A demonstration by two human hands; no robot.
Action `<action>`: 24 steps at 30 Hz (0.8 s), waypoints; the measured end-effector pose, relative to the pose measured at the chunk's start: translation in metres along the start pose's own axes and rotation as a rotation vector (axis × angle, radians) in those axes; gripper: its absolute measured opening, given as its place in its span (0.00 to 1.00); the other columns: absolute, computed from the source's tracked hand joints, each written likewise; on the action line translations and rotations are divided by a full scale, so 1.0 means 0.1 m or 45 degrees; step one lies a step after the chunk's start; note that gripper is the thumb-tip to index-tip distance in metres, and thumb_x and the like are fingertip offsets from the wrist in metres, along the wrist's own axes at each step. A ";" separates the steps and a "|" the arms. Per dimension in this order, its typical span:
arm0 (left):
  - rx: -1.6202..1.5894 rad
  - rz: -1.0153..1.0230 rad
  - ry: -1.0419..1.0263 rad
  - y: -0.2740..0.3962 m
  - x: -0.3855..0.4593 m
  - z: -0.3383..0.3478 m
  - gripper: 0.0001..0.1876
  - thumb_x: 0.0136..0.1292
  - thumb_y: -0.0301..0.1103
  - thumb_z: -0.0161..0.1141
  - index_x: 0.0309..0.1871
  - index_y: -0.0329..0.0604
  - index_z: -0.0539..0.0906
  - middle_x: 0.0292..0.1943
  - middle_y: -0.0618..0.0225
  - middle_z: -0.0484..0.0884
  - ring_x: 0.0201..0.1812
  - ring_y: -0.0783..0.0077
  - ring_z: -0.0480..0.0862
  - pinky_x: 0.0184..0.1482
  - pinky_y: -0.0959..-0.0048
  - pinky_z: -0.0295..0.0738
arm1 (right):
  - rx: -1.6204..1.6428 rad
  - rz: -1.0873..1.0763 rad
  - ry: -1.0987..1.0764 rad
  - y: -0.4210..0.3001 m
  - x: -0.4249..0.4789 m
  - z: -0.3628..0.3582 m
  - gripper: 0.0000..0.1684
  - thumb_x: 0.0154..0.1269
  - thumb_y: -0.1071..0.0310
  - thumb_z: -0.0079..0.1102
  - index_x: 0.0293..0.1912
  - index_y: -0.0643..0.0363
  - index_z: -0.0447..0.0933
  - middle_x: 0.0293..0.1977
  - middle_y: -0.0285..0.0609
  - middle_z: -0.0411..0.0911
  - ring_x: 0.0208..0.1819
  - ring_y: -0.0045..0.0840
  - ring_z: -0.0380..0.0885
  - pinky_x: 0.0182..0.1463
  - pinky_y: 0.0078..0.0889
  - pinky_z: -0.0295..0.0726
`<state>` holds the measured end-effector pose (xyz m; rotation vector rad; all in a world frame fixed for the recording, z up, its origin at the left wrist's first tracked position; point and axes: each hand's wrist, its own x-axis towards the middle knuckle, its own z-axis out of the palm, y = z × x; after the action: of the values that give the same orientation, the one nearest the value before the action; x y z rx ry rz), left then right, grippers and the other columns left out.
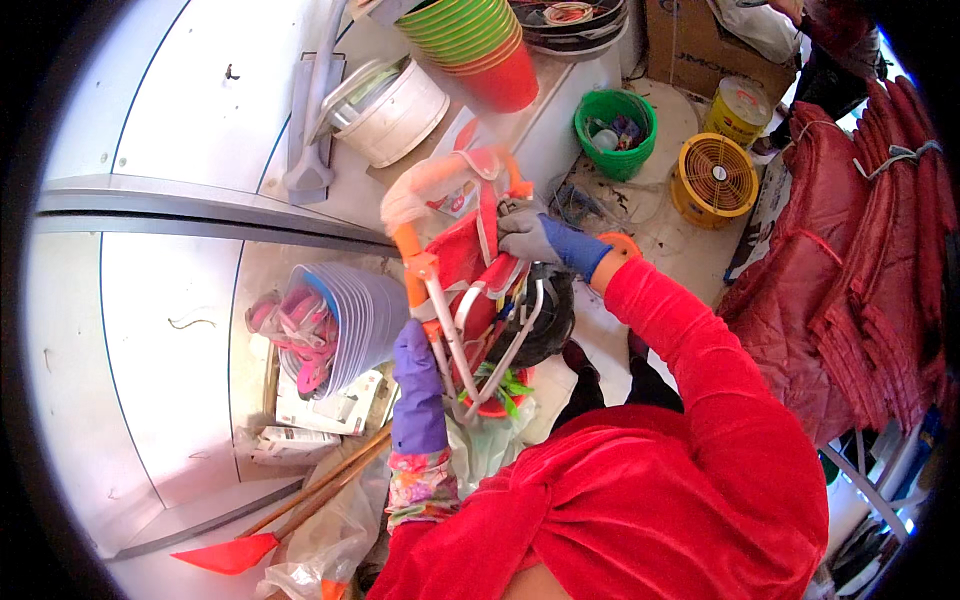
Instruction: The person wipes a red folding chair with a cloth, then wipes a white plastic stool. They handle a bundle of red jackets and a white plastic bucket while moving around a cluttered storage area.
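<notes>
Before me stands a folding frame [448, 313] with white metal tubes, orange plastic joints and red fabric; it may be a child's seat or stroller. Clear film wraps its orange top bar [424, 184]. My right hand [529, 234], in a grey and blue work glove, grips the red fabric and strap near the top. Lower on the left side, my left hand [417, 364], in a purple rubber glove with a floral cuff, holds a tube; its fingers are partly hidden. A black round object [551, 319] sits behind the frame. Green leaves [514, 386] show below it.
Stacked pale buckets [367, 322] holding pink items lie tilted at left, near a red shovel [229, 555]. Red and green buckets [480, 52] rest on the ledge. Beyond are a green basket [616, 161], a yellow fan [712, 180], dark red quilted bundles [832, 300] and another person [832, 67].
</notes>
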<state>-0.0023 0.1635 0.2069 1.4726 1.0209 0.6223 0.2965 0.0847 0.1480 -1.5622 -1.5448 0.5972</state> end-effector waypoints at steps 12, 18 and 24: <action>0.024 -0.145 -0.118 0.21 -0.06 0.03 0.25 0.73 0.56 0.41 0.42 0.42 0.78 0.28 0.63 0.81 0.27 0.68 0.80 0.30 0.69 0.76 | 0.458 0.228 0.672 -0.48 0.05 -0.51 0.14 0.62 0.67 0.54 0.46 0.60 0.78 0.43 0.50 0.79 0.44 0.40 0.78 0.47 0.38 0.77; 0.848 0.118 0.047 0.23 -0.10 0.11 0.25 0.75 0.52 0.38 0.40 0.39 0.79 0.32 0.60 0.81 0.31 0.65 0.78 0.34 0.64 0.73 | -0.074 -0.001 0.882 -0.53 0.01 -0.23 0.08 0.58 0.68 0.55 0.37 0.61 0.76 0.35 0.51 0.77 0.42 0.48 0.76 0.47 0.42 0.75; -0.081 -0.123 -0.091 0.16 -0.06 0.16 0.26 0.71 0.58 0.46 0.42 0.42 0.80 0.28 0.67 0.82 0.26 0.73 0.81 0.30 0.73 0.76 | 0.158 -0.405 0.687 -0.57 -0.10 -0.10 0.09 0.61 0.66 0.56 0.35 0.62 0.77 0.30 0.45 0.77 0.35 0.34 0.78 0.39 0.33 0.76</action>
<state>0.0124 0.1513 0.2207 1.3727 1.0016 0.5247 0.2705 0.0661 0.1974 -1.2173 -1.2719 0.0753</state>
